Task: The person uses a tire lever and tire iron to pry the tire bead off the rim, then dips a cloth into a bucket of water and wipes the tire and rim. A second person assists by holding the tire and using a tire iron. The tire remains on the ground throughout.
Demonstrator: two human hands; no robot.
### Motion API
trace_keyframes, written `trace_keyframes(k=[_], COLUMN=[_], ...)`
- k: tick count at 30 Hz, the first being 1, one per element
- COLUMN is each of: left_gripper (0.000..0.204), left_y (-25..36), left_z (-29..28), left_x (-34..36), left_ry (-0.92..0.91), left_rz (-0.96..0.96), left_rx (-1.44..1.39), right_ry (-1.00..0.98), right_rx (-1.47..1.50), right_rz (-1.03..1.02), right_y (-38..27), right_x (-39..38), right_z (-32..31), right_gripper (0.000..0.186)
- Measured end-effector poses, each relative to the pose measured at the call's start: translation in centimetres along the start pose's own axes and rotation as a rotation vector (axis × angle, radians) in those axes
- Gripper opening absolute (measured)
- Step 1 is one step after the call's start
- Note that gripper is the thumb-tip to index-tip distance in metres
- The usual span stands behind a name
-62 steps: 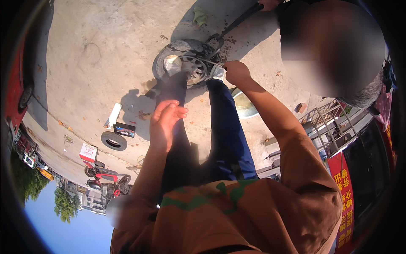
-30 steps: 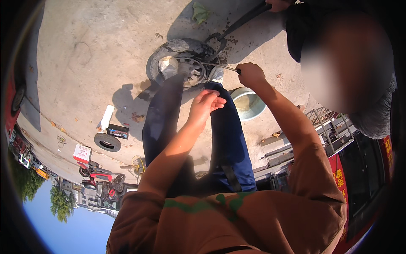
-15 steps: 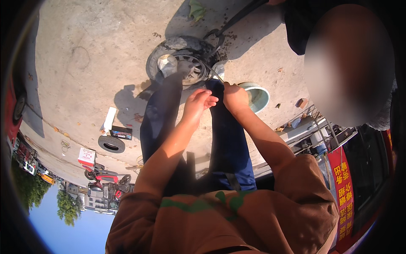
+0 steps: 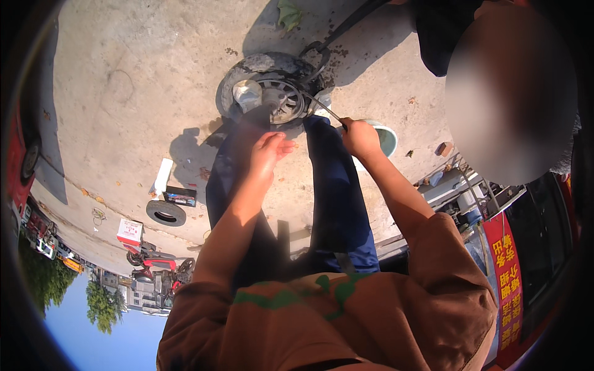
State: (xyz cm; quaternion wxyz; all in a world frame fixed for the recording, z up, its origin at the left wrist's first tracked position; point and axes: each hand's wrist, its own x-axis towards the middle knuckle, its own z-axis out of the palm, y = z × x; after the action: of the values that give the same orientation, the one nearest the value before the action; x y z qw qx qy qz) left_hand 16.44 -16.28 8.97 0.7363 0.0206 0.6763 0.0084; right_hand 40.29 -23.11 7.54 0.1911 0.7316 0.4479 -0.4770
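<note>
A tyre (image 4: 263,65) on a spoked metal wheel (image 4: 288,102) lies flat on the concrete, with my light shoes (image 4: 247,94) against it. My right hand (image 4: 361,137) grips the outer end of a thin metal tyre lever (image 4: 328,110); the lever's far end reaches the wheel's rim. To the left, over my leg, my left hand (image 4: 270,151) is held in the air, fingers apart and holding nothing. A long dark bar with a curved, hooked end (image 4: 323,55) meets the tyre's far right edge. The bar runs up toward another person at the upper right.
A pale green basin (image 4: 387,141) stands right of my leg, partly behind my right hand. On the left are a small loose tyre (image 4: 166,213), a dark box (image 4: 180,196) and a white bottle-like object (image 4: 162,176). A brick piece (image 4: 444,149) lies right. Another person (image 4: 430,43) is close at upper right.
My right hand has moved right with the tyre lever, which now slants lower and shows more of its length. My left hand has drawn away to the left, widening the gap between my hands.
</note>
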Motion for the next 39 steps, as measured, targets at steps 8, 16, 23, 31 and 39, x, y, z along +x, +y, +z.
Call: trace_keyframes(k=[8, 16, 23, 31, 39], left_gripper=[0.02, 0.018, 0.017, 0.016, 0.017], left_y=[0.5, -1.1, -1.1, -0.4, 0.1], left_z=[-0.4, 0.7, -0.9, -3.3, -1.3], left_x=[2.1, -2.0, -5.0, -4.1, -1.9], left_ry=[-0.032, -0.069, -0.102, -0.03, -0.026], left_rz=[0.093, 0.043, 0.075, 0.054, 0.018], left_rx=[-0.039, -0.064, -0.053, 0.013, 0.091], right_ry=[0.059, 0.07, 0.005, 0.098, -0.128], right_rx=[0.075, -0.181, -0.139, 0.36, 0.883], right_rz=[-0.049, -0.098, -0.017, 0.211, 0.537], right_y=[-1.4, -4.2, -7.8, -4.0, -0.5], right_x=[-1.0, 0.3, 0.0, -3.6, -2.2], right_z=[0.2, 0.0, 2.4, 2.8, -0.3], right_gripper=[0.028, 0.019, 0.021, 0.035, 0.032])
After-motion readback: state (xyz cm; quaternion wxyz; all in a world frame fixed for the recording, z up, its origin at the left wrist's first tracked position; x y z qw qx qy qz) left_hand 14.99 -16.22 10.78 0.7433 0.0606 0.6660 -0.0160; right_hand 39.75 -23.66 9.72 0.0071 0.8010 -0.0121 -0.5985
